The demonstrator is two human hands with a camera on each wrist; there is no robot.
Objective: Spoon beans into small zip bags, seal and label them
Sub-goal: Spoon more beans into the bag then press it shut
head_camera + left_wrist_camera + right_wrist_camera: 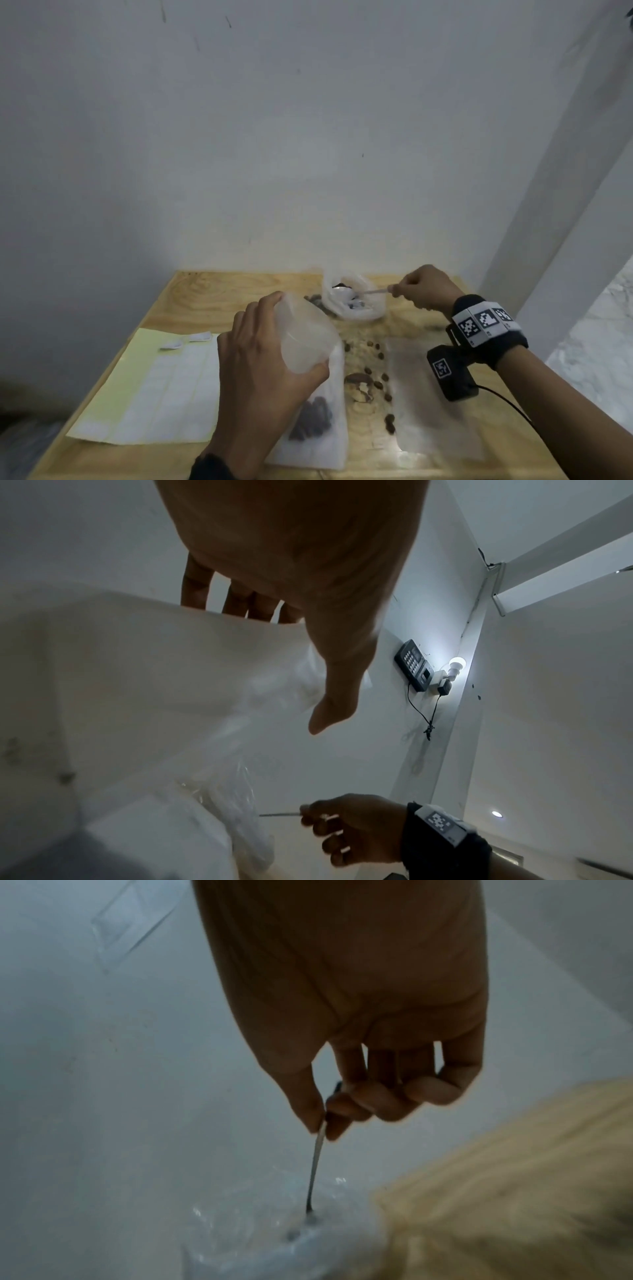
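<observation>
Now: left hand (pixel 263 370) holds zip bag (pixel 308 342) | right hand (pixel 424 287) holds spoon (pixel 370 292)

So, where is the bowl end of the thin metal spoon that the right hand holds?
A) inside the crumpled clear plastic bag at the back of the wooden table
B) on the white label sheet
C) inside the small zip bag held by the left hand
A: the right hand pinches the thin metal spoon, whose bowl end sits inside the crumpled clear plastic bag, apart from the small zip bag.

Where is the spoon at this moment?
In the head view, the spoon is at the far side of the table, right of centre: the right hand pinches its handle, and its bowl is inside the plastic bag of beans.
</observation>
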